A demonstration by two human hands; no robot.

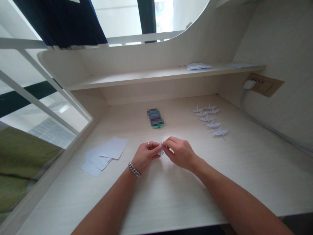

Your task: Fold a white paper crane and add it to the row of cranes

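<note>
Between my two hands, just above the desk, is a small folded piece of white paper (161, 152), mostly covered by fingers. My left hand (148, 154), with a ring and a chain bracelet, pinches it from the left. From the right, my right hand (179, 151) pinches its upper edge with thumb and fingertips. Several folded paper cranes (213, 125) stand in a group to the right. A loose pile of white paper sheets (113, 148) lies to the left of my left hand.
A phone-like object (155, 118), blurred out, lies beyond my hands. More paper (198, 66) rests on the shelf (137, 78) at the back. At right, a white plug (248, 85) sits in the wall socket, its cable (269, 129) running down along the wall. White rails (36, 94) border the left side.
</note>
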